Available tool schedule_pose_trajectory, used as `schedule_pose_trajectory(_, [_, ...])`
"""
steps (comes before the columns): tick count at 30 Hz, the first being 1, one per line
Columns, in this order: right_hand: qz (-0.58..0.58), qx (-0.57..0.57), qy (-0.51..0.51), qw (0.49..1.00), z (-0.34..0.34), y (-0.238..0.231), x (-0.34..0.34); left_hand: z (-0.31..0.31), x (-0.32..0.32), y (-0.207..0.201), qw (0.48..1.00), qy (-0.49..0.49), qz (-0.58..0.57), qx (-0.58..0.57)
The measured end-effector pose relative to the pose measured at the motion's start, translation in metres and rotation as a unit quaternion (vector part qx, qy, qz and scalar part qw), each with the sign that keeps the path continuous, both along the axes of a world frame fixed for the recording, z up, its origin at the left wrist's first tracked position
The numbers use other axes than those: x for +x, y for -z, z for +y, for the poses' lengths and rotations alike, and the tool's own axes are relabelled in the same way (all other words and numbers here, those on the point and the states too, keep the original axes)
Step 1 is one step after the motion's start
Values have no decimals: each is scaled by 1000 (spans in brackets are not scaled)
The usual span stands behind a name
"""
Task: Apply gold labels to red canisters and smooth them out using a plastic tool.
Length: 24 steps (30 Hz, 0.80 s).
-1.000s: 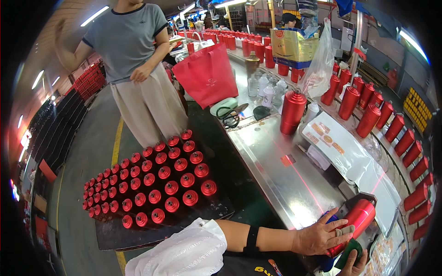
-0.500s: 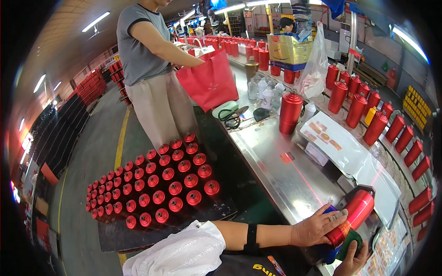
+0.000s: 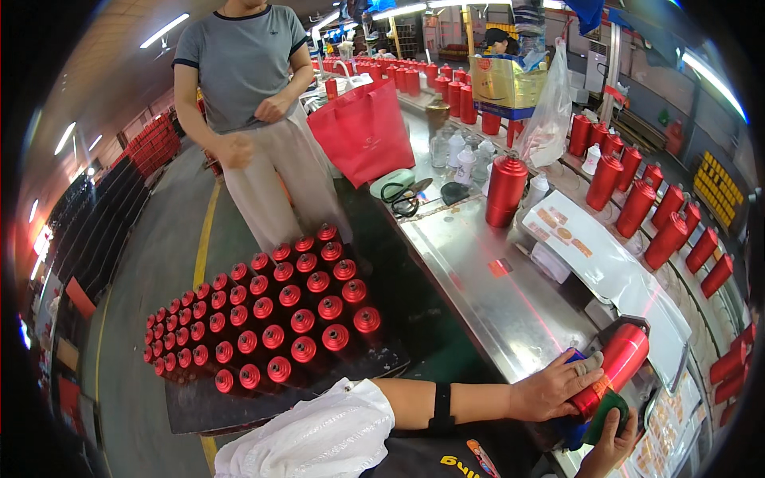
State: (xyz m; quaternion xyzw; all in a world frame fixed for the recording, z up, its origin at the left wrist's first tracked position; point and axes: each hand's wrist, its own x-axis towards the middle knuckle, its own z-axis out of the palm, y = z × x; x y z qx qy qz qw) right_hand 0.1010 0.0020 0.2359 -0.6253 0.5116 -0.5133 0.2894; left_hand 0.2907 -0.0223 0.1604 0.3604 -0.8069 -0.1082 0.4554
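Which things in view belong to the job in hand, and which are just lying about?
In the job:
- red bottle, under the left hand
- green pad, in the right hand
- matching bottles at left, probably

Apparently just lying about:
- red tote bag
- pale green case
- gold box

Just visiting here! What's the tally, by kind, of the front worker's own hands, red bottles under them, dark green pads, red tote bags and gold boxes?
Hands: 2, left hand and right hand
Red bottle: 1
Dark green pad: 1
Red tote bag: 1
Gold box: 1
Total: 6
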Motion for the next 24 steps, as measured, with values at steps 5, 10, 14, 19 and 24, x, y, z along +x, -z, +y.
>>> schedule_pose_trajectory(5, [101, -113, 32, 988, -3, -3, 10, 0, -2, -1, 1000, -18, 10, -23])
schedule_pose_trajectory(10, [174, -249, -78, 950, 4, -5, 6, -3, -5, 6, 998, -23, 37, -45])
schedule_pose_trajectory(14, [242, -302, -2, 922, -1, -4, -4, -3, -3, 9, 999, -3, 47, 1])
schedule_pose_trajectory(19, [248, -326, 26, 912, -7, 5, -5, -2, 1, 6, 998, 10, 58, -9])
schedule_pose_trajectory(24, [251, -279, -52, 925, -1, 10, -4, -1, -2, 2, 999, -13, 49, -12])
